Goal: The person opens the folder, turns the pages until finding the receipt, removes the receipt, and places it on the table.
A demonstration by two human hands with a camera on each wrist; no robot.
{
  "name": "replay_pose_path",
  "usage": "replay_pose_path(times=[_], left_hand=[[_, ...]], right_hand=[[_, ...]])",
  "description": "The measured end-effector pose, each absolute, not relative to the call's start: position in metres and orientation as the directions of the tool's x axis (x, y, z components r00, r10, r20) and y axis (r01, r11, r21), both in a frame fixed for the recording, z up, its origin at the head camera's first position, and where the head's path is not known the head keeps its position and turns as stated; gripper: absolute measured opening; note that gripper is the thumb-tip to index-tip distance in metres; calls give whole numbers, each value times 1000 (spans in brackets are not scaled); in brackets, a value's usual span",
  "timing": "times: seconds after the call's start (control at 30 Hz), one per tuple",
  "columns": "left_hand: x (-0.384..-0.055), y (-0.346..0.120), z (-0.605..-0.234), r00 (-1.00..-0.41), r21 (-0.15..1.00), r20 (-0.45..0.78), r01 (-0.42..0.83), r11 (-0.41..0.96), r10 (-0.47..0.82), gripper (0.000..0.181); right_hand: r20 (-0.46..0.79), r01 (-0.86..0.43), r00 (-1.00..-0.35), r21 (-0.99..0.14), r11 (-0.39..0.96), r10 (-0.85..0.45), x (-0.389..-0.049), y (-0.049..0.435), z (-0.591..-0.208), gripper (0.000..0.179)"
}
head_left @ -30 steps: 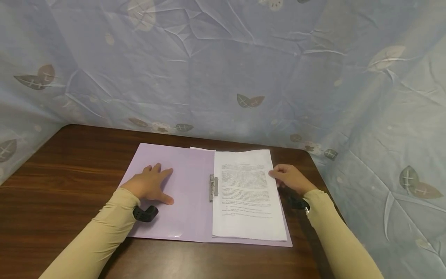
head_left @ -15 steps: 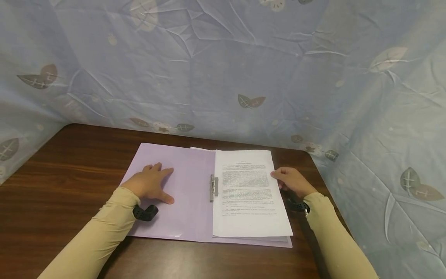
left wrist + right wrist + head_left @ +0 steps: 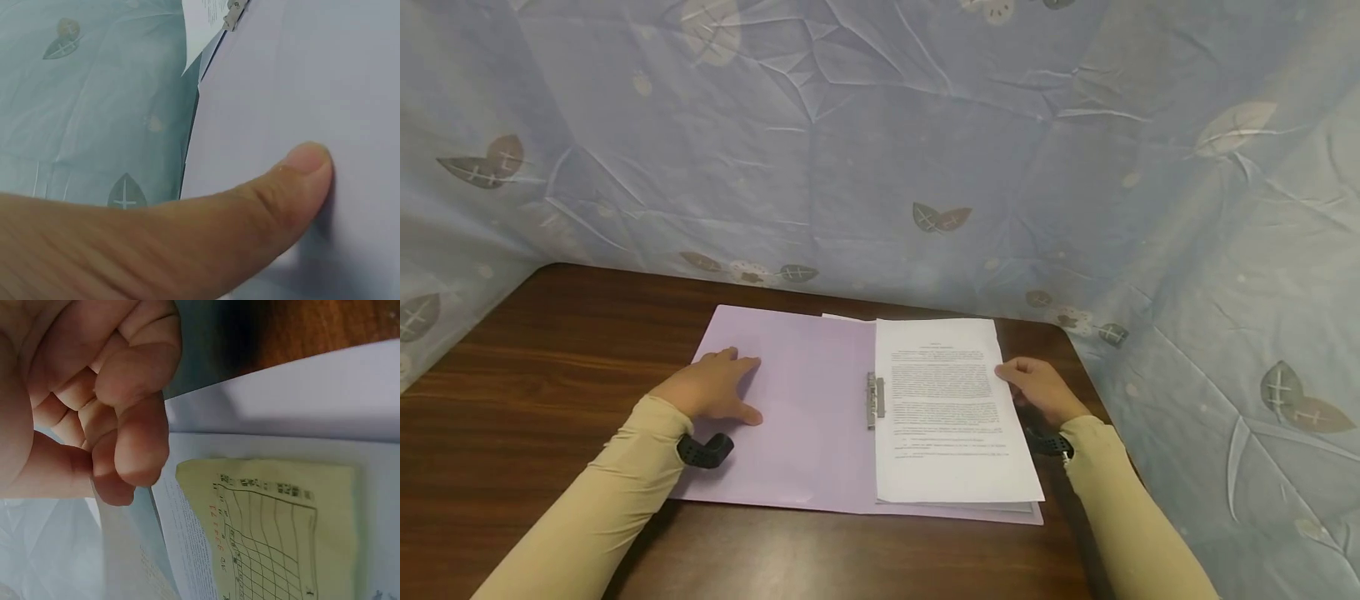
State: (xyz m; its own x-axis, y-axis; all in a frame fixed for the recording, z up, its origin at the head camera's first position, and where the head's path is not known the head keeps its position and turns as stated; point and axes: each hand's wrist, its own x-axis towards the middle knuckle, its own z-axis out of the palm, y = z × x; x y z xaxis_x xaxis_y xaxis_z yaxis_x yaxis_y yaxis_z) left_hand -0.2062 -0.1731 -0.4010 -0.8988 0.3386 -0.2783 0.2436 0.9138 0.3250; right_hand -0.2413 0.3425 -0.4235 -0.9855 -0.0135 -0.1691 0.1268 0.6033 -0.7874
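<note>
An open lilac folder [image 3: 805, 425] lies on the table with a stack of printed pages on its right side. A metal clip [image 3: 875, 400] sits at the pages' left edge. My right hand [image 3: 1041, 390] pinches the right edge of the top sheet [image 3: 951, 467] between thumb and curled fingers, lifting it slightly. Beneath that sheet, the right wrist view shows a yellow note [image 3: 275, 525] with a hand-drawn grid on a page below. My left hand [image 3: 711, 387] rests on the folder's left cover, fingers spread; its thumb [image 3: 269, 206] lies along the lilac surface.
The dark wooden table [image 3: 580, 358] extends left and in front of the folder. A patterned pale blue cloth [image 3: 865, 167] hangs behind the table and along its right side. Black straps [image 3: 706, 452] are on both wrists.
The top sheet's lower right corner has swung right beyond the pages below. Most recently the folder and pages slide a little right, the right hand moving with them; the left hand shifts slightly left.
</note>
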Motion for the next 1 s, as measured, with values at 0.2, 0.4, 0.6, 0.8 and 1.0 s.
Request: replay_pose_path(times=[0.2, 0.4, 0.6, 0.8, 1.0], left_hand=[[-205, -174, -399, -890, 342, -285, 251, 905, 355, 96], [-205, -174, -400, -894, 335, -276, 255, 907, 354, 96], [-203, -172, -396, -899, 338, -271, 246, 908, 345, 95], [-202, -171, -396, -901, 336, -269, 243, 910, 340, 95], [-206, -170, -403, -902, 324, -255, 261, 910, 349, 97]], right_hand=[[-185, 135, -982, -800, 585, -27, -241, 344, -426, 31], [-188, 140, -982, -800, 583, -22, -243, 347, -430, 33], [-175, 126, -984, -793, 596, -25, -241, 348, -427, 32], [-163, 110, -986, -788, 605, -34, -240, 347, -420, 30], [-161, 98, -986, -774, 626, -44, -239, 350, -408, 33]])
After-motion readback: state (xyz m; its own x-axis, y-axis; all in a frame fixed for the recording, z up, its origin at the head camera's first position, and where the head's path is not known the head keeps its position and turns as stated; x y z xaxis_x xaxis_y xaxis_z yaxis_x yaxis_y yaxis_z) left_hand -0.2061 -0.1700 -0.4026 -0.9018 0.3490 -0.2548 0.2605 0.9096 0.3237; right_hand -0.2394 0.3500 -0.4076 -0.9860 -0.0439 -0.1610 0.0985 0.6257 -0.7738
